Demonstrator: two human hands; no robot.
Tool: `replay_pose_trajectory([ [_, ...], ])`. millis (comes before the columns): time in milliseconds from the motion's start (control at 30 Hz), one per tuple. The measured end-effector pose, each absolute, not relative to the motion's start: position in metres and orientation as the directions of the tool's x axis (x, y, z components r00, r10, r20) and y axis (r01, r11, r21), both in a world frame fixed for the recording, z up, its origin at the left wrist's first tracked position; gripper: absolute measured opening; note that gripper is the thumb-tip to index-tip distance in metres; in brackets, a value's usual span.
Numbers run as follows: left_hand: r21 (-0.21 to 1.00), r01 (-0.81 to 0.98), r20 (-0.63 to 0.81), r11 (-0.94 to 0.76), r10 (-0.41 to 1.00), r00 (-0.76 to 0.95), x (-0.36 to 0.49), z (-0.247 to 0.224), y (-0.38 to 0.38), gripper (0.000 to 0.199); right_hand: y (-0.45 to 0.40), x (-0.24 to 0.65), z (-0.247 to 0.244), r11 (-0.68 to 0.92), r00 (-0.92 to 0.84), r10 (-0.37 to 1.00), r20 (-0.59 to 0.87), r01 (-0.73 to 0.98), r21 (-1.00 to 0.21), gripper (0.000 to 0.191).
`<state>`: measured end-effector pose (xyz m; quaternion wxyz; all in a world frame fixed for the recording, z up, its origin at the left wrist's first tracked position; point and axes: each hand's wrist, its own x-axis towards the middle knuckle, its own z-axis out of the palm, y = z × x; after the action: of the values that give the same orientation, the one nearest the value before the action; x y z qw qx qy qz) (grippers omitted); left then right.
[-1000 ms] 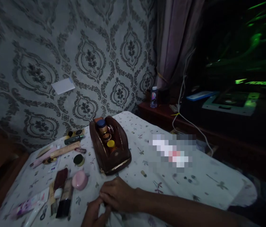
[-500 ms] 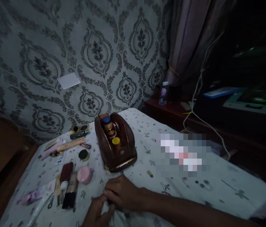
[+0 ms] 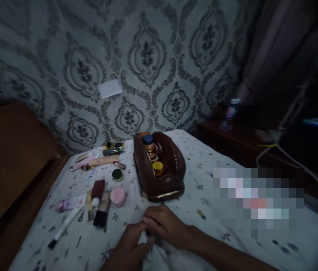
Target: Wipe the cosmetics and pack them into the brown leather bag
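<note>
At bottom centre, left hand [image 3: 132, 241] pinches pale cloth [image 3: 153, 258], touching right hand [image 3: 166, 224], whose hold I can't tell, below brown bag [image 3: 164, 186]

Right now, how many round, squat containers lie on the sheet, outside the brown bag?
2: a dark green container left of the brown bag, and a pink container nearer the camera. The pixelated area could hide others.

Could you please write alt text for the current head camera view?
A person's left hand and right hand meet over a patterned white sheet, in front of an open brown bag holding small containers. Assorted tubes and jars lie left of the bag; ornate wallpaper rises behind.
</note>
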<state>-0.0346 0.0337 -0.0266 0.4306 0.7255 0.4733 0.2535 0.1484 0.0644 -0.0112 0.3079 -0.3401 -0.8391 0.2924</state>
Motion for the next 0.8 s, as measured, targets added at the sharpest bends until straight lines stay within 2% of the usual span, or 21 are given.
replay_pose_trajectory([
  [167, 0.917, 0.332, 0.022, -0.222, 0.858, 0.512, -0.029, -0.013, 0.041, 0.015, 0.067, 0.147, -0.011, 0.559, -0.551, 0.782, 0.292, 0.413, -0.719, 0.051],
  [333, 0.946, 0.211, 0.093, -0.247, 0.828, 0.553, -0.03, -0.015, 0.041, 0.013, 0.06, 0.144, -0.015, 0.592, -0.539, 0.779, 0.32, 0.466, -0.658, 0.048],
  [500, 0.942, 0.192, 0.126, -0.274, 0.821, 0.557, -0.033, -0.011, 0.038, 0.013, 0.052, 0.144, -0.013, 0.596, -0.526, 0.787, 0.321, 0.515, -0.616, 0.048],
  [800, 0.929, 0.186, 0.177, -0.321, 0.824, 0.538, -0.036, 0.0, 0.03, 0.016, 0.056, 0.129, -0.002, 0.487, -0.456, 0.86, 0.23, 0.597, -0.637, 0.057],
])
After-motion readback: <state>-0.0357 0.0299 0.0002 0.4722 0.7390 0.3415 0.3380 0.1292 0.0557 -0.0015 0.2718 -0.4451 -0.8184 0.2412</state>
